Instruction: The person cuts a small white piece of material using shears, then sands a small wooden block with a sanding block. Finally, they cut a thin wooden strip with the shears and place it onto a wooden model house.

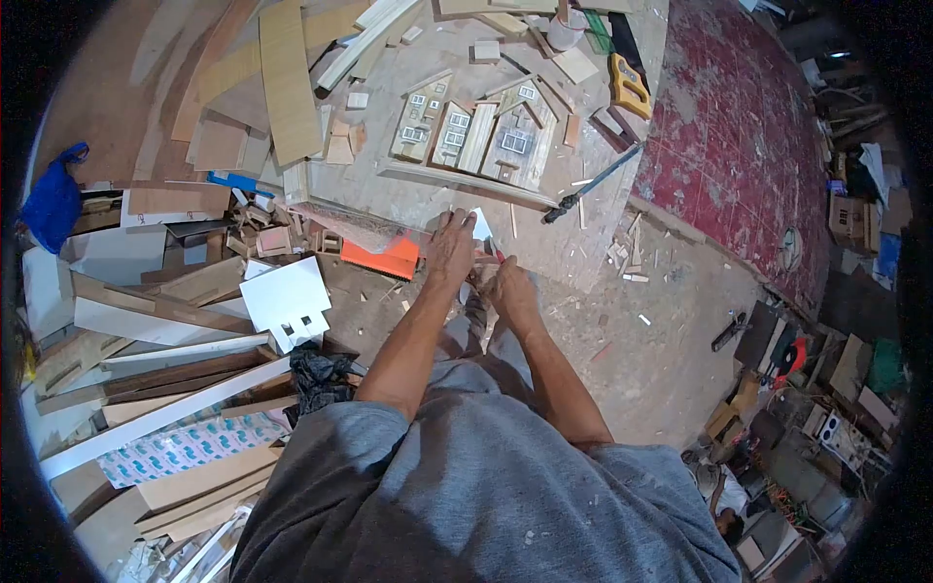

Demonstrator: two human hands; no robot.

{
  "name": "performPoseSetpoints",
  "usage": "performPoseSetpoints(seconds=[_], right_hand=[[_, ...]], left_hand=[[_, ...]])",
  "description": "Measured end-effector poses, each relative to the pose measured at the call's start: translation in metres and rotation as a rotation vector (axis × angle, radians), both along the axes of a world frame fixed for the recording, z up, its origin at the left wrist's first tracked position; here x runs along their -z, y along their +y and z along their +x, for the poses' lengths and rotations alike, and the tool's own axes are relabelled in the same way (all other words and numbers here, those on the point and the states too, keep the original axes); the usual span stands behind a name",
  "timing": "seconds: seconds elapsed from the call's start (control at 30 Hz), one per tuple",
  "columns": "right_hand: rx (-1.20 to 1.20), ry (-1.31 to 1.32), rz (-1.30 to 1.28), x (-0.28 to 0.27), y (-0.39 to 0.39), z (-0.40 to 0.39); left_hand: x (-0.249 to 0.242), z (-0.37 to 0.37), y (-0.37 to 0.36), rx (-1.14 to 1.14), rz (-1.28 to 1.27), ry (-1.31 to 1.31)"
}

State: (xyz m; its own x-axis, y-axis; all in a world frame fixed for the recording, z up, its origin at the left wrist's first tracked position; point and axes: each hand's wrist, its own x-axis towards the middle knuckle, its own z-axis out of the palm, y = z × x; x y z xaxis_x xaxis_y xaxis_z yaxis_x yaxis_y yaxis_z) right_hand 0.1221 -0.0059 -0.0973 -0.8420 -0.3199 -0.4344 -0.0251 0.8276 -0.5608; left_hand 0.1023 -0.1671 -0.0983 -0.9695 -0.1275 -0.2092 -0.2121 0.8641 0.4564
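Observation:
At the near edge of the work table, my left hand [452,250] holds a small white flat piece [481,225], its fingers along the piece's left side. Closed around a slim tool with a red part, probably a cutter knife [500,255], my right hand [513,291] is just to the right and nearer my body. The tool's tip is close to the white piece; whether they touch is hard to tell. Beyond both hands lies a wooden model house front [476,136] with small white windows and a long wooden strip along its near side.
A dark rod [598,185] lies right of the model. A yellow-handled saw [630,87] and a cup [565,32] are farther back. Orange plastic [384,257], a white sheet with cut-outs [285,299] and stacked boards [155,340] crowd the left. A red panel [729,136] lies right.

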Motion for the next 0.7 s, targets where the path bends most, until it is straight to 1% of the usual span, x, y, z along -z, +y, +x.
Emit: performPoseSetpoints(seconds=[0.07, 0.1, 0.17, 0.2, 0.27, 0.3, 0.37, 0.47, 0.53, 0.63, 0.7], right_hand=[[-0.083, 0.072, -0.047, -0.021, 0.005, 0.008], [-0.087, 0.082, -0.05, -0.012, 0.006, 0.008], [0.003, -0.031, 0.016, 0.018, 0.016, 0.017], [0.002, -0.027, 0.014, 0.006, 0.018, 0.017], [0.106, -0.045, 0.042, -0.032, 0.01, -0.006], [0.1, -0.038, 0.041, -0.03, 0.007, -0.013], [0.057, -0.005, -0.034, -0.025, 0.001, -0.022], [0.012, -0.018, -0.076, 0.0, -0.021, -0.034], [-0.01, -0.007, -0.084, 0.006, -0.029, -0.035], [0.035, -0.033, -0.043, 0.01, -0.032, -0.035], [-0.031, 0.018, -0.054, 0.009, -0.03, -0.037]], left_hand=[[0.005, 0.005, 0.001, -0.007, 0.005, 0.025], [0.006, 0.002, -0.001, -0.008, 0.014, 0.055], [0.006, 0.004, 0.0, 0.003, 0.009, 0.052], [0.005, 0.004, -0.002, 0.024, -0.005, 0.047], [0.002, 0.004, -0.006, 0.015, 0.01, 0.084], [0.004, 0.005, -0.005, 0.011, 0.044, 0.093], [0.009, 0.006, -0.004, 0.006, 0.034, 0.1], [0.006, 0.005, -0.003, 0.001, 0.038, 0.099], [0.006, 0.007, -0.004, 0.005, 0.055, 0.081], [0.006, 0.006, -0.004, 0.01, 0.04, 0.116], [0.007, 0.005, -0.004, 0.043, 0.018, 0.089]])
